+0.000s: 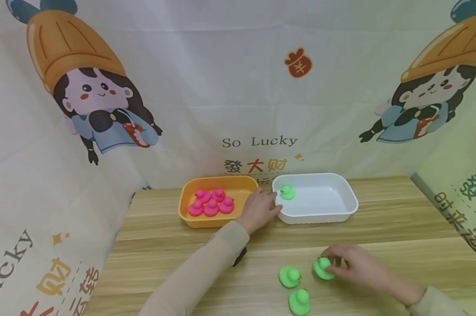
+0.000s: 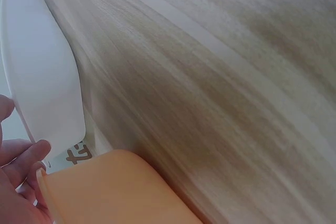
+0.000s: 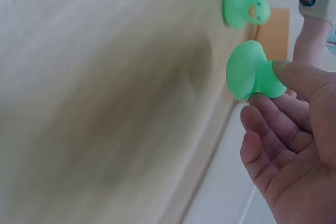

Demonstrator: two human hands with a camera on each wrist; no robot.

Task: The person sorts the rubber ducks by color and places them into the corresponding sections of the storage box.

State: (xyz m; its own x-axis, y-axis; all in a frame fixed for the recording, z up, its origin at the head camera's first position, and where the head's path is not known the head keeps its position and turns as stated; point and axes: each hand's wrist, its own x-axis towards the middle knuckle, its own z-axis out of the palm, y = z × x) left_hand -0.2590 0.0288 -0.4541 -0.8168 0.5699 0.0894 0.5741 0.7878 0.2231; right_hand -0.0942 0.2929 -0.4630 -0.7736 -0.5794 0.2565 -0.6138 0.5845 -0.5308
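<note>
My right hand (image 1: 356,267) pinches a green toy duck (image 1: 323,268) by its head between thumb and fingers. In the right wrist view, that duck (image 3: 247,72) shows its flat base, raised off the tabletop. Two more green ducks (image 1: 290,277) (image 1: 300,302) sit on the table to its left. My left hand (image 1: 259,210) reaches between the two trays, its fingertips at the left rim of the white tray (image 1: 317,218). Inside that tray, near its left end, is one green duck (image 1: 288,192). In the left wrist view the left fingers (image 2: 31,156) overlap the white rim.
An orange tray (image 1: 206,223) with several pink ducks (image 1: 211,207) stands left of the white one, at the back of the wooden table (image 1: 151,263). Behind both hangs a printed cloth (image 1: 222,87). A dark strap piece (image 1: 240,256) shows by the left sleeve.
</note>
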